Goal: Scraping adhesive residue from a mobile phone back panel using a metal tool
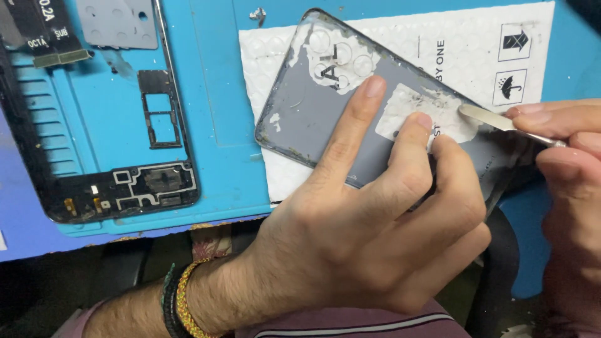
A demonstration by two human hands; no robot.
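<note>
Left hand (375, 231) fingers spread, pressing one grey plastic phone back cover (325, 119), hiding its lower edge. Right hand (566, 169), cut off, clamped on one thin metal spatula (501, 120) scraping cover's white residue.

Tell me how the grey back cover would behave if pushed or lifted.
The back cover looks thin and flat, so probably light and slightly bendy. Its smooth face may slide on the white padded sheet; the left hand presses it down, which fits. Its thin edges could crack if levered hard with the metal tool.
</note>
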